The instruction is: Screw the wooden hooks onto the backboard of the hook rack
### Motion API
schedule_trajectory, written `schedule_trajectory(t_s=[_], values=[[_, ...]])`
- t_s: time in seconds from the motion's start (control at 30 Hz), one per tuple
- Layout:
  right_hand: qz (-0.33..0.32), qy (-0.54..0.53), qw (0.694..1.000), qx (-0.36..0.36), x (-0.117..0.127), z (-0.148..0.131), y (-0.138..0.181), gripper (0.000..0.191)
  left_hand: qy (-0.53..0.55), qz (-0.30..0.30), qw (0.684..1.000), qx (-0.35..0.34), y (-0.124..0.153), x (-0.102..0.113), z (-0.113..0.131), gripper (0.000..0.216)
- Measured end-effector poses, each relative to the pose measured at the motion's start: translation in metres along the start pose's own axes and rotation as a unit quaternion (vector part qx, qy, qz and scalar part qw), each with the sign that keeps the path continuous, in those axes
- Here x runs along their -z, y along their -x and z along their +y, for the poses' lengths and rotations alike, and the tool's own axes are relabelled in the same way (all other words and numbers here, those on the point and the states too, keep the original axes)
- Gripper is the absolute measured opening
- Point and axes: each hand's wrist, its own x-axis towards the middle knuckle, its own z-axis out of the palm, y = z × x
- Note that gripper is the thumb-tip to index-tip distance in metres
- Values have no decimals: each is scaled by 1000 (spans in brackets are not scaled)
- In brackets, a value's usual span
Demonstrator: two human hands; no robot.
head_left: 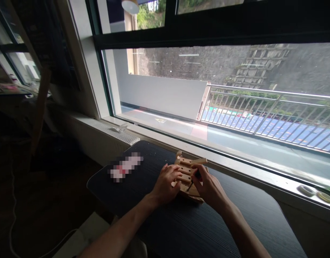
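A small slatted wooden piece (185, 177) with dark holes in its slats lies on the dark table. My left hand (167, 182) rests against its left side, fingers curled over the slat ends and thumb near the front slat. In my right hand (206, 182) is a screwdriver (190, 186) with a dark handle, pinched between thumb and fingers. Its thin shaft slants down to the front slat, where the tip seems to meet the wood near a hole. A loose-looking wooden strip (199, 161) sticks out at the upper right.
The dark table (154, 208) stands against the window sill (234, 172). A blurred pink-and-white item (126, 167) lies on its left part. Two rolls of tape (306, 190) sit on the sill at the right. A slatted vent (113, 130) runs along the left wall.
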Motion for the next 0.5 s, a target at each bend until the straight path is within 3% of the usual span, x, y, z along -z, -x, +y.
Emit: schedule_trajectory(t_s=[0.1,0.2,0.33,0.4,0.5], values=[[17,-14,1000,-7,-3,2,2,23,-3,5,1000,-30,4,-7,0,32],[23,-19,1000,-7,-5,5,5,18,2,38,999,-26,21,-21,-1,53],[31,19,999,-11,-6,7,7,17,95,139,980,109,40,-39,-7,65],[42,43,998,-4,-6,5,6,18,166,132,961,180,41,-44,-11,55],[60,60,996,1,-9,3,6,19,223,83,953,190,37,-48,-14,47]])
